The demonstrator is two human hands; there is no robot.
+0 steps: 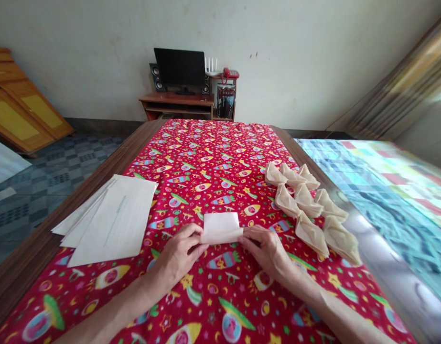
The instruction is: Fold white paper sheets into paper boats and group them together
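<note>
A small sheet of white paper [221, 228] lies on the red patterned cloth, its near edge folded up into a strip. My left hand [182, 248] pinches the left end of that fold between thumb and fingers. At the other end, my right hand [265, 246] grips the paper the same way. To the right sit several folded paper boats [308, 200] in loose rows, pale cream in colour. A fanned stack of white paper sheets [112, 220] rests on the left, the top one bearing faint green print.
The red cloth [220, 162] covers most of a brown wooden table [98, 184]. Beyond its far end stands a desk with a monitor [180, 67], speakers and a red telephone [230, 73]. A bed with a blue checked cover [378, 191] is at right, a yellow cabinet [25, 102] at left.
</note>
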